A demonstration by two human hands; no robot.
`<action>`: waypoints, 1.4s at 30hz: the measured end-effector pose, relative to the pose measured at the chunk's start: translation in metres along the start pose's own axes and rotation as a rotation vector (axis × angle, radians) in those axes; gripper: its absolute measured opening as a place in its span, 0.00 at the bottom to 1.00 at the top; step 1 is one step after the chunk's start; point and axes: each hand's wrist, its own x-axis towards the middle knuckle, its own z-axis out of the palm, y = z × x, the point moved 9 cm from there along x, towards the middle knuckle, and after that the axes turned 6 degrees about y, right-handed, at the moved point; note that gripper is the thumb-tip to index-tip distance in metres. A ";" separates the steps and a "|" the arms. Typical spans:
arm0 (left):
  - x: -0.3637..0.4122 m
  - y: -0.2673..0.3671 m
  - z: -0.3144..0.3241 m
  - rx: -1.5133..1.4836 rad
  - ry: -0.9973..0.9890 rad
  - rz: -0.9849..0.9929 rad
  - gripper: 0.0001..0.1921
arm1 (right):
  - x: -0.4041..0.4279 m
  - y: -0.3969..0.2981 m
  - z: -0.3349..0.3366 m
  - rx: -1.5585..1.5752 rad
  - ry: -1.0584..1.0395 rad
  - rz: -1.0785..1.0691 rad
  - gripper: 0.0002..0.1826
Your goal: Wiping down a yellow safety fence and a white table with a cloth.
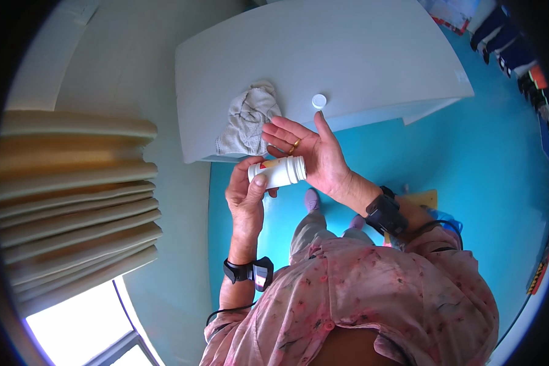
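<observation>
My left hand (249, 185) is closed around a white plastic bottle (281, 173) with a red and yellow label. The bottle lies on its side, its threaded, uncapped mouth pointing right, towards my other palm. Just beside that mouth, my right hand (313, 153) is held palm up with the fingers spread and a gold ring on one finger. Nothing can be seen lying on this palm. A round white cap (319, 101) rests on the white tabletop (347, 50), beyond my right thumb. Left of it, a crumpled light grey cloth (251, 119) lies at the table's near edge.
A beige curtain (78, 196) hangs at the left above a bright window (87, 329). Shoes and other items (508, 50) line the far right. A yellowish object (421, 200) and blue plastic stand partly hidden behind my right arm, on the blue floor (498, 192).
</observation>
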 end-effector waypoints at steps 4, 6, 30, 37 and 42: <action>-0.015 0.016 0.014 0.040 -0.031 0.104 0.20 | -0.011 -0.001 -0.003 0.063 -0.062 -0.047 0.36; -0.012 0.008 0.012 0.168 -0.015 0.092 0.20 | -0.016 0.002 -0.007 0.052 -0.056 -0.068 0.36; -0.018 0.009 0.021 0.125 -0.038 0.067 0.20 | -0.035 -0.002 -0.016 0.081 -0.012 -0.149 0.33; -0.013 -0.006 0.012 0.096 -0.049 -0.004 0.20 | -0.038 -0.005 -0.013 0.064 -0.020 -0.184 0.33; -0.013 -0.016 0.014 0.038 -0.072 -0.066 0.20 | -0.042 -0.006 -0.016 0.057 -0.010 -0.197 0.34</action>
